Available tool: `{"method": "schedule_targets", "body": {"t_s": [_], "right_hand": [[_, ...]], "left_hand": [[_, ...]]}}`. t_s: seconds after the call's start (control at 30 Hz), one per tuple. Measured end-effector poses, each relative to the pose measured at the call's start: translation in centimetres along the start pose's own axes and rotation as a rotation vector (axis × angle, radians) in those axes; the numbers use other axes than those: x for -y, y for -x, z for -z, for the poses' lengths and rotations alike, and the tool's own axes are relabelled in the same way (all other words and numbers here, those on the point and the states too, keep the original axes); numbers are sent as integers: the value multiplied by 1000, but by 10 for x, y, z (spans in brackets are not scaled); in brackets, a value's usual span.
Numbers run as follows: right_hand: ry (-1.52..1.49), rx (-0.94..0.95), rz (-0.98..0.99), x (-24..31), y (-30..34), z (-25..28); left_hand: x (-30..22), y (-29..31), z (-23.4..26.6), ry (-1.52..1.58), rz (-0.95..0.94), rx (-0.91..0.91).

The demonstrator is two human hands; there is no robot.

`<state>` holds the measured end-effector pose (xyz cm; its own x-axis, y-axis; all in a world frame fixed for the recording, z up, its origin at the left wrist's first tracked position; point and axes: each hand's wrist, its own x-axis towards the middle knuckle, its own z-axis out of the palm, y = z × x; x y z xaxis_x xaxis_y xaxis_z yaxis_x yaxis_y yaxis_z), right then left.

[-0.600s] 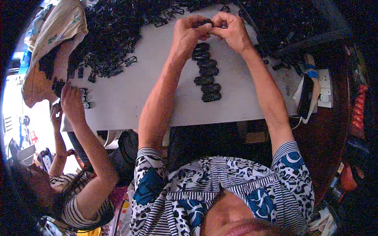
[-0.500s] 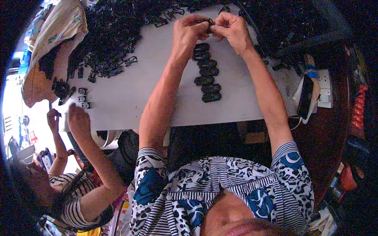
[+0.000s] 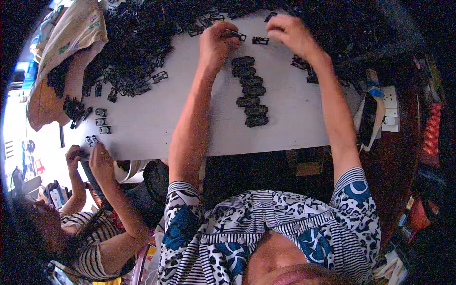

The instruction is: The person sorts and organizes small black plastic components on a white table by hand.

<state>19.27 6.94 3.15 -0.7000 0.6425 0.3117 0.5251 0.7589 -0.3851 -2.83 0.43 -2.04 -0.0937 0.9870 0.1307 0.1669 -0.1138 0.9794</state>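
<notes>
Head view: left hand pinching a black frame, right hand hovering open

I am watching the left hand gripping a small black frame by one end, over the far middle of the table. The right hand is hovering just to the right with its fingers parted; I am seeing nothing between them, though blur is softening the fingertips. A loose black piece is lying on the tabletop between the two hands.

I am judging the frame to be light and stiff, probably moulded plastic, with thin bars that a hard squeeze might be cracking. Its finish is looking smooth and perhaps a little slippery, so I am favouring a fingertip pinch across the long sides near one end, leaving the open middle unpressed.

Nearer, a column of dark pieces is running toward the near edge, each one chunky, round-ended and lying crosswise. At far left, a tangled heap of openwork black parts is sprawling beside a creased, pale sack; another dark heap is filling the far right. At near left, small grey-and-black pieces are sitting near a co-worker's hands. The tabletop is looking flat, pale and matte.
</notes>
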Motion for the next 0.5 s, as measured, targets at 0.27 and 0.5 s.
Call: {"method": "schedule_targets", "body": {"t_s": [0.27,0.5], "right_hand": [[461,-123,-535,-20,-47,-19],[248,-59,-479,-12,-52,-13]], "left_hand": [[-1,6,-5,-628,-367,-36],[0,3,0,-617,-348,7]]}}
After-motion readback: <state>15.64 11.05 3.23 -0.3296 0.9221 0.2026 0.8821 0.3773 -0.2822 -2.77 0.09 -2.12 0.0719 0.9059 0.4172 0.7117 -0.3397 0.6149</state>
